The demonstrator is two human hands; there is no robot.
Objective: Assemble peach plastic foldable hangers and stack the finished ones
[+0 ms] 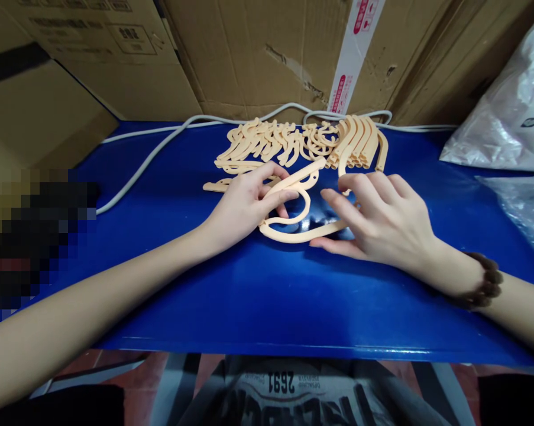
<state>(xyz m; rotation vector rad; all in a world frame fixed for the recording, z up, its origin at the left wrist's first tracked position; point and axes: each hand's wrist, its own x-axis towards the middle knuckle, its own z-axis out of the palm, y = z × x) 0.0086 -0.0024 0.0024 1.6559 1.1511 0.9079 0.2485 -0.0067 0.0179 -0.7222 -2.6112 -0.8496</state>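
Observation:
My left hand (244, 204) pinches a cream plastic hanger assembly (288, 236) between thumb and fingers, just above the table. It looks like a folding clothes hanger, with a straight arm slanting up to the right, a rounded loop in the middle and a long curved arm below. My right hand (377, 216) is closed around the right end of the lower arm, thumb below and fingers curled above. That end is hidden behind the fingers. Close past the right fingertips lies another curved cream piece (343, 168).
Behind my hands lie several small curved cream parts (262, 139) and a row of larger curved arms (358, 142) on the blue table (267, 296). A white cable (160, 145) runs along the back. Cardboard boxes (249, 59) stand behind, and plastic bags (506, 112) lie at right.

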